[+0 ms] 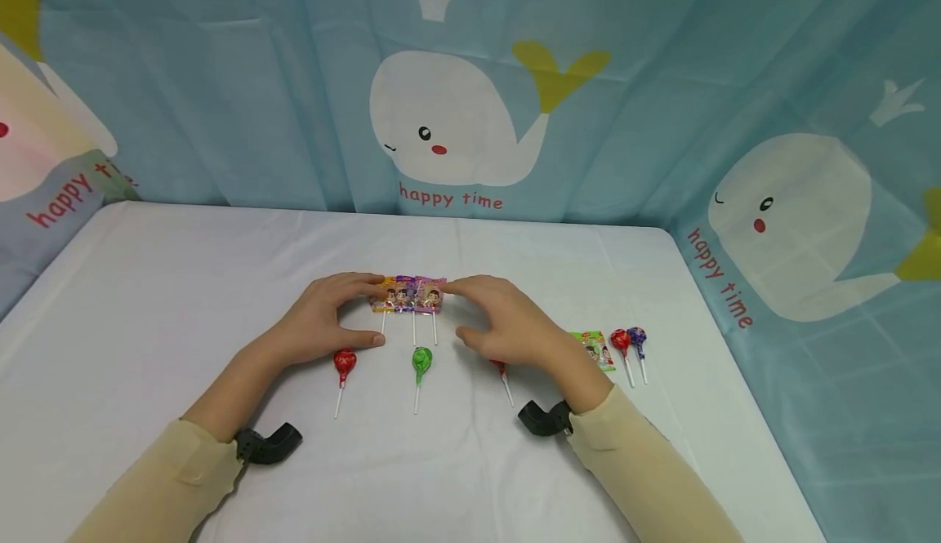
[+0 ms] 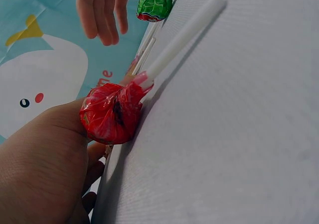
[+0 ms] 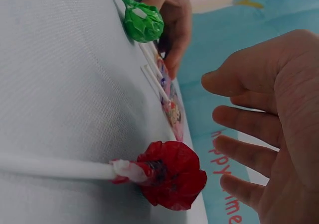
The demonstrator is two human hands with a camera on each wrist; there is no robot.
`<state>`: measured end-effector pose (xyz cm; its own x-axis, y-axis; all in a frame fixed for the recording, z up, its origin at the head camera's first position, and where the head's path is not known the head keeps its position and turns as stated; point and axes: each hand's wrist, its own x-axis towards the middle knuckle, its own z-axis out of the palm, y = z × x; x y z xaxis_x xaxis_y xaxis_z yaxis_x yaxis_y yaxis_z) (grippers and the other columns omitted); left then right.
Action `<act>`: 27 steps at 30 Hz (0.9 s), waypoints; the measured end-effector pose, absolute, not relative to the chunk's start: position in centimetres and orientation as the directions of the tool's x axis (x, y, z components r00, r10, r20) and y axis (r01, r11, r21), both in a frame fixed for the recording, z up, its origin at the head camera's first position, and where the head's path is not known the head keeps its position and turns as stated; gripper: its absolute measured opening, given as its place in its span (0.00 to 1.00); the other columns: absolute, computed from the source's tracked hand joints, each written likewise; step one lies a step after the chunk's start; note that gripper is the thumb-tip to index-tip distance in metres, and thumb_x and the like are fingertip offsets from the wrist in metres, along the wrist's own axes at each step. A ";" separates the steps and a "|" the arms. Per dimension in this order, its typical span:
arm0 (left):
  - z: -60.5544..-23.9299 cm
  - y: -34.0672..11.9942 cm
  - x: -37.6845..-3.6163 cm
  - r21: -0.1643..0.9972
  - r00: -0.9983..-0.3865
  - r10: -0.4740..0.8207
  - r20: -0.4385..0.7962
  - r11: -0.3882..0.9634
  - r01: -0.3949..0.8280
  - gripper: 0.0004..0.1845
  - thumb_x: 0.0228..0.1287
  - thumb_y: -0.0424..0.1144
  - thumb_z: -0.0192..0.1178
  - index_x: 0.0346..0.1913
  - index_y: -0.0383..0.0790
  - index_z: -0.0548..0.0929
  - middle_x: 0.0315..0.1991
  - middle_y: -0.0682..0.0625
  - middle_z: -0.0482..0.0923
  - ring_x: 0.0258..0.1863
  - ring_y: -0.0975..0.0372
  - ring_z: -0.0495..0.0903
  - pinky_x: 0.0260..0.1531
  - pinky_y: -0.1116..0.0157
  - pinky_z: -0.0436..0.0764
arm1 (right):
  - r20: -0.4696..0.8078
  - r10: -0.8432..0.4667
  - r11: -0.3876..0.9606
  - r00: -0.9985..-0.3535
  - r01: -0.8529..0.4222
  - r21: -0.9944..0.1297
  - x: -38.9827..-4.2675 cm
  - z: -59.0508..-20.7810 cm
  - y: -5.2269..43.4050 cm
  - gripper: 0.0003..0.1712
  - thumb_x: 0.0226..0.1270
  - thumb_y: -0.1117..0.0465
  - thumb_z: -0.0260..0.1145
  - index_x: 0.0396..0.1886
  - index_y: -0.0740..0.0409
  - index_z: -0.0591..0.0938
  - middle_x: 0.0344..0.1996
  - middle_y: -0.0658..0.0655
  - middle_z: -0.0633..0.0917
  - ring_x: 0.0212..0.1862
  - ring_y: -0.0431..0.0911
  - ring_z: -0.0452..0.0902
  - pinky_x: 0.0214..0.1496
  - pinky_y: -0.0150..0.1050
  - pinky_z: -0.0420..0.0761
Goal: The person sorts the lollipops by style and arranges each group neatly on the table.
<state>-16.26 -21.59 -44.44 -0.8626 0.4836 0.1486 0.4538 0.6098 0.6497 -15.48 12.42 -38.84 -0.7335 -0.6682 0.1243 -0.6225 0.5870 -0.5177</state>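
Three flat-wrapped lollipops lie side by side in a row: an orange one (image 1: 387,302), a purple one (image 1: 403,295) and a pink one (image 1: 430,296), sticks toward the person. My left hand (image 1: 316,322) has its fingertips on the orange one, the thumb spread apart beside its stick. At the pink one's right edge is my right hand (image 1: 515,318), fingers loosely bent and nothing between them. Nearer the person lie a round red lollipop (image 1: 345,362), a green lollipop (image 1: 422,360) and another red lollipop (image 3: 174,176), which the right hand partly covers in the head view.
Right of the right forearm lie a green flat-wrapped lollipop (image 1: 599,351), partly hidden, a red lollipop (image 1: 621,339) and a dark blue lollipop (image 1: 637,336). A white cloth (image 1: 470,478) covers the table. A blue whale-print curtain (image 1: 279,118) stands behind and at the sides.
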 end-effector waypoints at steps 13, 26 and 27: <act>-44.7 -21.4 -16.4 0.636 -0.861 0.486 0.149 0.619 0.460 0.36 0.57 0.53 0.85 0.68 0.48 0.86 0.76 0.48 0.76 0.79 0.45 0.68 0.77 0.33 0.60 | 0.124 -0.651 0.614 -0.749 -0.616 -0.493 -14.5 -38.4 14.6 0.32 0.72 0.60 0.71 0.75 0.55 0.80 0.71 0.52 0.82 0.75 0.50 0.74 0.81 0.53 0.69; -44.7 -21.5 -16.4 0.634 -0.860 0.488 0.151 0.620 0.463 0.36 0.58 0.53 0.85 0.68 0.49 0.86 0.76 0.48 0.76 0.79 0.45 0.67 0.77 0.33 0.60 | 0.121 -0.617 0.639 -0.777 -0.585 -0.499 -13.4 -38.3 16.7 0.32 0.72 0.60 0.72 0.75 0.57 0.80 0.72 0.52 0.81 0.76 0.51 0.73 0.81 0.56 0.68; -44.7 -21.5 -16.4 0.634 -0.861 0.486 0.149 0.621 0.460 0.36 0.58 0.53 0.85 0.68 0.48 0.86 0.76 0.48 0.76 0.79 0.45 0.67 0.77 0.34 0.60 | 0.120 -0.615 0.638 -0.779 -0.581 -0.505 -13.4 -38.2 16.8 0.32 0.72 0.60 0.71 0.75 0.57 0.80 0.72 0.52 0.81 0.76 0.52 0.73 0.81 0.56 0.68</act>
<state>-16.37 -21.54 -44.70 -0.8611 0.4860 0.1493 0.4605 0.6209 0.6343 -13.36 16.79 -38.24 -0.7795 -0.6148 0.1200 -0.5812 0.6384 -0.5047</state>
